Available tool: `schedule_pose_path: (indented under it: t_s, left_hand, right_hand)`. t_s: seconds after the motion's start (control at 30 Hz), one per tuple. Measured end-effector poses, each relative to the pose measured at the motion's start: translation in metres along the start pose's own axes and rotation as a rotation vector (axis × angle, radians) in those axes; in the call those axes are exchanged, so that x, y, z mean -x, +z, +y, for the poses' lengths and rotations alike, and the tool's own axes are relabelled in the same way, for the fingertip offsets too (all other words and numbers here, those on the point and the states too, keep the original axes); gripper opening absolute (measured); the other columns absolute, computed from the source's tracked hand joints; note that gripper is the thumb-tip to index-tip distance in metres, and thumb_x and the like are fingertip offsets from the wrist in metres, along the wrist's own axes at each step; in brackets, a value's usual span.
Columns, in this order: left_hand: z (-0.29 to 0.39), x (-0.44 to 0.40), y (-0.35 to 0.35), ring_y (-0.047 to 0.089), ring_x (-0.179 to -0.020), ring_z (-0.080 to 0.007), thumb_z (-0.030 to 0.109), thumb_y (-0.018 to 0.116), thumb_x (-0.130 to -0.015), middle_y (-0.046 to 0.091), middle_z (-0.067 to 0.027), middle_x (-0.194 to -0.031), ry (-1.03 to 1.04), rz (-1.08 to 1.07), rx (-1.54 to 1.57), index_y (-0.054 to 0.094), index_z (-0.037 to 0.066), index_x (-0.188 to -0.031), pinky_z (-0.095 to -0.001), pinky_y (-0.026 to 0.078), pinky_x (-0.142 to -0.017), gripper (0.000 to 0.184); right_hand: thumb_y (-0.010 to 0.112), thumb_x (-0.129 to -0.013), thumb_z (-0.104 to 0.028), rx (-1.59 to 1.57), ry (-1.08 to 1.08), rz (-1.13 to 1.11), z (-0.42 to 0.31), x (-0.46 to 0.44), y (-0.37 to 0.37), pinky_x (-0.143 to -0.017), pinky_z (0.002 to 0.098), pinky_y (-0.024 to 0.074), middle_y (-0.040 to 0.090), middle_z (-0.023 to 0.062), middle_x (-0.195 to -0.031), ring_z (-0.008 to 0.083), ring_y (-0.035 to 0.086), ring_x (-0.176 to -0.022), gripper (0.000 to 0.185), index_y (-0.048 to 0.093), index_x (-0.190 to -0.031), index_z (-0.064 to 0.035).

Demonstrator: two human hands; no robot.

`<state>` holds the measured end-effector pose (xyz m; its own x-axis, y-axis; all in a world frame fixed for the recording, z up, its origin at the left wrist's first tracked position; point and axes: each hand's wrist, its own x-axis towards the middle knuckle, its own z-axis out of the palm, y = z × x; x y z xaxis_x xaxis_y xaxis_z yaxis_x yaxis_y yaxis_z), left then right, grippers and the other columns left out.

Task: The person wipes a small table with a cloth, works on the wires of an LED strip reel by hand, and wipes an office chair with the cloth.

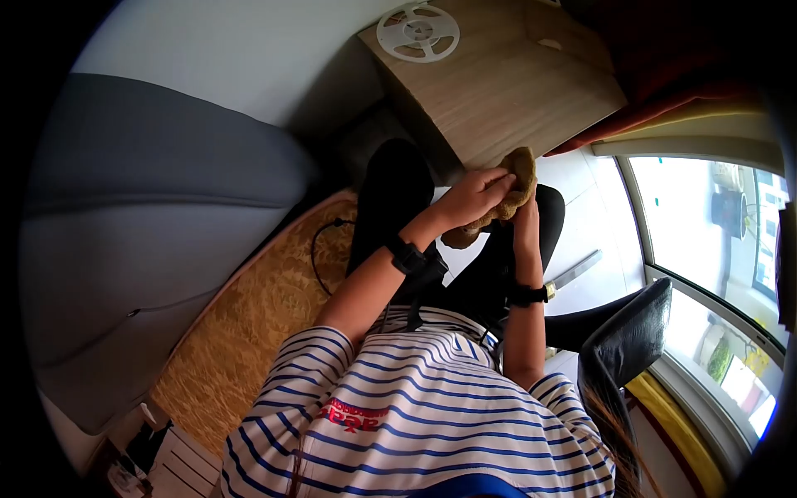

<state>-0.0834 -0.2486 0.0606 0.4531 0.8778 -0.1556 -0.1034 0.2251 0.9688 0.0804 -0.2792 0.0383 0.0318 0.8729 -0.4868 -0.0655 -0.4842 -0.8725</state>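
Observation:
A brown, fuzzy, lumpy soft piece [521,176], perhaps knitted or plush, is held up above my lap. My left hand [480,197] is closed on its near side, fingers pressed into it. Behind and below, my right hand [526,222] grips the same piece from the right, its fingers mostly hidden. A rounded lower part of the piece hangs between my knees. A black watch [406,254] is on my left wrist and a dark band [528,294] is on my right.
A wooden cabinet [498,91] stands just ahead, with a white reel [418,33] on top. On the left are a grey padded panel [158,149] and a golden patterned cover [274,307]. A black chair [627,332] and a window [706,224] are on the right.

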Motion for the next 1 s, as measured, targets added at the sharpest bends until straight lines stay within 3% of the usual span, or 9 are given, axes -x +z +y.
schedule_pose_path:
  t_s: [0.2, 0.37, 0.47, 0.53, 0.57, 0.63, 0.73, 0.9, 1.0]
  left_hand:
    - [-0.001, 0.006, 0.014, 0.059, -0.082, -0.0127, 0.024, 0.047, -0.102, 0.066, -0.0085, -0.093, 0.060, -0.220, -0.130, 0.059, -0.002, -0.112, -0.0264, 0.047, -0.075, 0.031]
    - [-0.001, 0.010, 0.008, 0.055, -0.086, -0.0081, 0.028, 0.044, -0.103, 0.061, -0.0020, -0.093, -0.079, -0.205, 0.132, 0.058, 0.000, -0.109, -0.0245, 0.045, -0.078, 0.031]
    - [0.004, 0.002, -0.001, 0.047, -0.078, -0.0052, 0.031, 0.047, -0.103, 0.050, 0.0037, -0.083, 0.121, 0.135, 0.219, 0.057, 0.005, -0.106, -0.0219, 0.040, -0.071, 0.028]
    - [0.015, -0.003, -0.010, 0.052, -0.091, -0.0138, 0.031, 0.053, -0.099, 0.054, -0.0055, -0.098, 0.047, 0.420, 0.165, 0.053, 0.004, -0.116, -0.0283, 0.043, -0.083, 0.033]
    - [0.011, -0.009, -0.013, 0.052, -0.091, -0.0138, 0.031, 0.053, -0.099, 0.054, -0.0055, -0.098, 0.048, 0.419, 0.166, 0.053, 0.004, -0.116, -0.0283, 0.043, -0.083, 0.033]
    - [-0.003, -0.021, -0.019, 0.048, -0.116, -0.0315, 0.028, 0.059, -0.093, 0.047, -0.0208, -0.124, 0.323, 0.786, -0.625, 0.047, 0.000, -0.127, -0.0422, 0.039, -0.098, 0.046]
    - [-0.012, -0.032, -0.026, 0.029, -0.133, -0.0460, 0.022, 0.062, -0.086, 0.029, -0.0310, -0.141, 0.461, 0.628, -1.022, 0.042, -0.004, -0.132, -0.0541, 0.029, -0.107, 0.056]
    - [-0.069, -0.052, -0.045, 0.020, -0.145, -0.0287, 0.027, 0.048, -0.090, 0.028, -0.0175, -0.153, 0.367, 0.440, -1.259, 0.038, 0.000, -0.142, -0.0502, 0.016, -0.116, 0.059]
    - [-0.066, -0.060, -0.047, 0.028, -0.141, -0.0324, 0.028, 0.049, -0.090, 0.035, -0.0192, -0.148, 0.395, 0.468, -1.342, 0.043, 0.000, -0.137, -0.0517, 0.021, -0.114, 0.055]
  right_hand:
    - [0.048, -0.098, -0.020, -0.038, -0.222, -0.068, 0.008, 0.012, -0.003, -0.074, 0.0245, 0.0501, 0.064, 0.0035, -0.097, 0.0100, 0.060, -0.082, 0.028, 0.060, -0.113, 0.0005]
    - [0.052, -0.100, -0.027, -0.242, -0.236, 0.141, -0.011, 0.017, 0.003, -0.061, 0.0187, 0.0416, 0.061, -0.0026, -0.082, 0.0022, 0.052, -0.070, 0.031, 0.065, -0.102, 0.0007]
    - [0.056, -0.098, -0.029, -0.316, -0.274, 0.385, -0.035, 0.012, 0.002, -0.056, 0.0185, 0.0366, 0.053, -0.0039, -0.069, 0.0034, 0.049, -0.062, 0.031, 0.063, -0.084, -0.0023]
    - [0.058, -0.097, -0.029, -0.235, -0.297, 0.393, -0.040, -0.002, -0.003, -0.058, 0.0213, 0.0400, 0.051, -0.0026, -0.070, 0.0068, 0.051, -0.065, 0.030, 0.060, -0.082, -0.0029]
    - [0.059, -0.096, -0.030, -0.049, -0.423, 0.354, -0.042, -0.015, 0.000, -0.062, 0.0225, 0.0423, 0.054, -0.0011, -0.076, 0.0082, 0.053, -0.069, 0.029, 0.060, -0.088, -0.0020]
    - [0.063, -0.092, -0.028, 0.274, -0.510, 0.305, -0.053, -0.025, 0.015, -0.081, 0.0303, 0.0467, 0.062, 0.0076, -0.096, 0.0180, 0.059, -0.090, 0.031, 0.058, -0.106, -0.0004]
    - [0.062, -0.088, -0.025, 0.886, -0.840, 0.411, -0.033, -0.069, 0.036, -0.106, 0.0460, 0.0332, 0.046, 0.0224, -0.138, 0.0348, 0.041, -0.131, 0.051, 0.048, -0.131, -0.0031]
    - [0.047, -0.090, -0.028, 1.155, -0.897, 0.274, -0.009, -0.125, 0.054, -0.115, 0.0468, 0.0203, 0.034, 0.0162, -0.150, 0.0303, 0.027, -0.141, 0.055, 0.041, -0.140, -0.0091]
    - [0.040, -0.089, -0.030, 1.262, -0.825, 0.241, -0.014, -0.137, 0.053, -0.117, 0.0460, 0.0126, 0.032, 0.0132, -0.152, 0.0277, 0.024, -0.143, 0.054, 0.042, -0.141, -0.0120]
